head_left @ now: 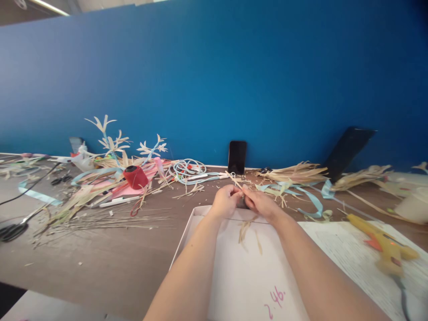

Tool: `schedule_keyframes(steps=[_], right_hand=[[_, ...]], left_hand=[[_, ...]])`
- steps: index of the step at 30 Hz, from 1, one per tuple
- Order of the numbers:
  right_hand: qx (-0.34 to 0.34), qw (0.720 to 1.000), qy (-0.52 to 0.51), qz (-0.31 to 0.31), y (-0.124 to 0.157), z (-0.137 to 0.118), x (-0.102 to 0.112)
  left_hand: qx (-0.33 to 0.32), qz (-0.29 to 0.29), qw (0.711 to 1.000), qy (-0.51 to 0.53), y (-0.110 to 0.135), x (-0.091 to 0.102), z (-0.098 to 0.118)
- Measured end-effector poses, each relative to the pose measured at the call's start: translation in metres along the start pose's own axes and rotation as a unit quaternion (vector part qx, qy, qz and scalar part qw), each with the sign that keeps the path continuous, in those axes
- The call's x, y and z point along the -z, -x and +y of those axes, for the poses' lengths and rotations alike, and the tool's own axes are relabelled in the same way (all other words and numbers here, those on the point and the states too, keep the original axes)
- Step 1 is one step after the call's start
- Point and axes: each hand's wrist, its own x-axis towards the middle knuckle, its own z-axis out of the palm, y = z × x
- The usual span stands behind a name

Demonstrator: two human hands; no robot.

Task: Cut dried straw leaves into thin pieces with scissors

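Above the far edge of a shallow white box lid [240, 285], my left hand [226, 201] and my right hand [261, 203] meet, nearly touching, with the fingers of both closed in a pinch. A narrow pale strip of dried husk [234, 179] sticks up between the fingertips, slanting to the left. Its lower end is hidden by my fingers. Loose husk scraps [245, 229] lie in the lid beneath my hands.
A phone [237, 157] leans on the blue partition. Left are husk flowers [114, 143], a red thread spool [135, 177], thin wires [113, 223] and black-handled scissors [15, 231]. To the right, a yellow glue gun [384, 240] rests on printed paper [334, 263], near husk bundles [296, 173].
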Motion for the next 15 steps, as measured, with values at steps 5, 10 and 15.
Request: schedule_keyframes(steps=[5, 10, 15], right_hand=[[-0.037, 0.975, -0.218, -0.01, -0.004, 0.008, 0.005], [-0.046, 0.942, -0.329, 0.054, -0.007, 0.013, 0.005], [-0.01, 0.956, -0.29, 0.047, -0.003, 0.01, 0.0]], left_hand=[[0.022, 0.005, 1.0, 0.017, 0.001, 0.0, 0.001], [0.079, 0.046, 0.99, 0.11, -0.002, 0.004, 0.0], [0.079, 0.026, 0.984, 0.157, -0.003, 0.002, 0.002]])
